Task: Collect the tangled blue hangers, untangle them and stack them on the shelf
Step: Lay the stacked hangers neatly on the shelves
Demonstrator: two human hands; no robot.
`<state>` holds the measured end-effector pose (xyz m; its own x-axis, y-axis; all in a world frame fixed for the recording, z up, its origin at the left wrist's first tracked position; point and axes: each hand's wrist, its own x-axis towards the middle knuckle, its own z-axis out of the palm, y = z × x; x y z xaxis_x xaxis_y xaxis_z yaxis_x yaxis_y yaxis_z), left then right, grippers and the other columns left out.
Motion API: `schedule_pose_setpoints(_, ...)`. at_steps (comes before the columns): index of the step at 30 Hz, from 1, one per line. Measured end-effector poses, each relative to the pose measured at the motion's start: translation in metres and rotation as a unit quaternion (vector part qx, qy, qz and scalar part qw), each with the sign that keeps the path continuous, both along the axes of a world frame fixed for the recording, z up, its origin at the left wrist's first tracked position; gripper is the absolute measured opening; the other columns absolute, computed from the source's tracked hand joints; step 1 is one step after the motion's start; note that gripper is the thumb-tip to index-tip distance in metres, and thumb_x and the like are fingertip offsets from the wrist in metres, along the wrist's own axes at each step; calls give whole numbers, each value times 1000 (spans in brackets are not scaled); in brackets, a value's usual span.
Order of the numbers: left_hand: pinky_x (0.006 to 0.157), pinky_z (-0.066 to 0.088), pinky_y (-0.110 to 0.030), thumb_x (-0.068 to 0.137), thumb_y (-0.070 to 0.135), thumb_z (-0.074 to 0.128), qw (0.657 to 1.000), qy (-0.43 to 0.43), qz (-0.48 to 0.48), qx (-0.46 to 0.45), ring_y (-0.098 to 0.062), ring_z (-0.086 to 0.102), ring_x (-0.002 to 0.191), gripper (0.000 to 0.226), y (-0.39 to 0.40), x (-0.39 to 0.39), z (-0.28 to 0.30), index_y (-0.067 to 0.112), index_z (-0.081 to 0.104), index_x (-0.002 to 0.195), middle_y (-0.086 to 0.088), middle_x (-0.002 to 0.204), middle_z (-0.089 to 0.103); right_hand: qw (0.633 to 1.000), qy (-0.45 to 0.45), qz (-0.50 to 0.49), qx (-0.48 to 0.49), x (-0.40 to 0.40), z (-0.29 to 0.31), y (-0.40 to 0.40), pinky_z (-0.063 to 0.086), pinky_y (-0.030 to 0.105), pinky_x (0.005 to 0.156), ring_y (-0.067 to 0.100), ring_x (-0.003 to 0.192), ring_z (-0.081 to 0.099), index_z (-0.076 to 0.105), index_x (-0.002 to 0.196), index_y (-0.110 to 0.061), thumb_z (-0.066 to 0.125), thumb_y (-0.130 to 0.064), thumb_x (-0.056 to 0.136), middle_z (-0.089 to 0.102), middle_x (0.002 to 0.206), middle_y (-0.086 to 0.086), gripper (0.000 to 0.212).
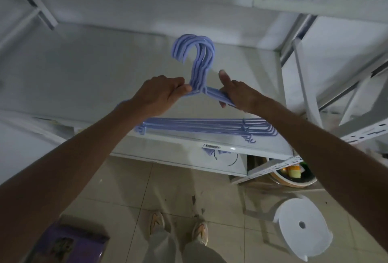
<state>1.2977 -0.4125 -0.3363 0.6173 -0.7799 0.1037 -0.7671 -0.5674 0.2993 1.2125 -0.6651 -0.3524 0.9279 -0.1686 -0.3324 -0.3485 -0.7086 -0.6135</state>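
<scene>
A bunch of several blue plastic hangers [199, 63] is held together over the white shelf [105, 69], hooks aligned and pointing away from me. My left hand [161, 92] grips the left shoulder of the bunch just beside the necks. My right hand [237, 92] grips the right shoulder, thumb raised. The hangers' bottom bars [201, 127] run level near the shelf's front edge, with their small clips showing at both ends. My forearms hide the outer parts of the shoulders.
White metal shelf uprights [304, 78] stand at the right. A white round stool [302, 227] sits on the tiled floor at lower right, a bowl of items [294, 175] under the shelf, a purple box [71, 243] at lower left. My feet [178, 229] stand before the shelf.
</scene>
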Motion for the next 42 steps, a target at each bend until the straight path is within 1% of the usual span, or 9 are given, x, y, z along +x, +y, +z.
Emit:
schedule_pose_setpoints(4, 66, 49, -43, 94, 56, 9, 998, -57, 18, -13, -41, 61, 69, 62, -21, 40, -27, 19, 59, 98, -14, 70, 56, 976, -54, 19, -208, 26, -27, -12, 45, 45, 87, 40, 110, 60, 33, 158, -26, 30, -41, 110, 61, 119, 15, 50)
schedule_pose_setpoints(6, 61, 48, -44, 101, 38, 27, 996, -91, -5, -8, -45, 64, 67, 51, -30, 52, -44, 12, 68, 118, -25, 80, 67, 966, -54, 16, -251, 32, -37, -15, 41, 43, 81, 41, 112, 57, 14, 164, -27, 35, -33, 109, 60, 127, 17, 59)
schedule_pose_setpoints(10, 52, 43, -40, 98, 12, 61, 992, -111, -27, 61, -44, 62, 58, 35, -33, 59, -70, 2, 65, 131, -30, 75, 65, 952, -82, -106, -275, 35, -53, -7, 36, 39, 71, 34, 89, 53, 40, 154, -24, 31, -34, 109, 62, 104, 4, 47)
schedule_pose_setpoints(15, 59, 33, -34, 96, 57, 5, 992, -93, 81, -2, -36, 63, 69, 62, -44, 58, -76, 34, 61, 107, -9, 71, 60, 946, -87, -198, -242, 39, -65, 3, 39, 40, 75, 38, 94, 59, 39, 151, -18, 36, -19, 106, 66, 116, 17, 46)
schedule_pose_setpoints(19, 72, 50, -44, 105, 28, 36, 990, -135, 13, 44, -39, 62, 82, 23, -47, 64, -73, 15, 55, 104, -14, 86, 60, 956, -92, -173, -218, 51, -63, 12, 32, 42, 83, 35, 80, 47, 65, 96, -17, 22, -50, 107, 62, 85, 14, 56)
schedule_pose_setpoints(26, 90, 44, -57, 95, 36, 12, 974, -159, 128, 102, -47, 62, 96, 49, -56, 47, -80, 21, 47, 126, -20, 106, 63, 943, -124, -127, -280, 45, -63, 23, 35, 43, 86, 36, 106, 53, 54, 106, -16, 32, -25, 106, 53, 101, 14, 24)
schedule_pose_setpoints(31, 66, 43, -43, 102, 34, 25, 975, -199, 88, 51, -40, 64, 74, 35, -47, 43, -85, 17, 53, 114, -18, 85, 62, 935, -175, -105, -290, 36, -65, 35, 37, 41, 85, 34, 109, 56, 59, 107, -20, 30, -35, 107, 62, 112, 8, 32)
schedule_pose_setpoints(36, 82, 50, -51, 103, 22, 40, 984, -147, 89, 36, -41, 57, 108, 23, -43, 47, -86, 14, 58, 116, -15, 107, 66, 922, -146, -32, -358, 30, -63, 33, 44, 43, 85, 37, 114, 54, 54, 126, -15, 36, -22, 104, 57, 127, 10, 29)
schedule_pose_setpoints(42, 84, 39, -44, 101, 16, 32, 963, -203, 159, 76, -39, 60, 105, 41, -56, 44, -92, 10, 54, 135, -15, 109, 70, 911, -186, -91, -357, 39, -66, 45, 30, 35, 67, 34, 73, 51, 45, 91, -13, 33, -12, 101, 64, 89, 11, 16)
